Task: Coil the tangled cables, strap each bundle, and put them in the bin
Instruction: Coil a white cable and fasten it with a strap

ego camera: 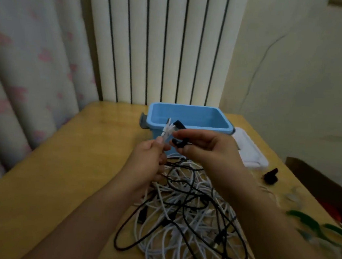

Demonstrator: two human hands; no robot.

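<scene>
Above the tangled cables (186,211) lying heaped on the bench (66,171), both hands are working in front of the blue bin (190,118). Left hand (150,158) is pinching a small white cable bundle (168,132), while right hand (208,148) is gripping a black strap (178,143) with curled fingers, forearms converging. Wrapping well probably means pulling the strap snug around the bundle's middle while keeping the coil pinched flat.

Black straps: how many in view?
2. One black strap is pinched in the right hand, in front of the blue bin; a second lies on the table at right. More may hide in the cable pile.
</scene>
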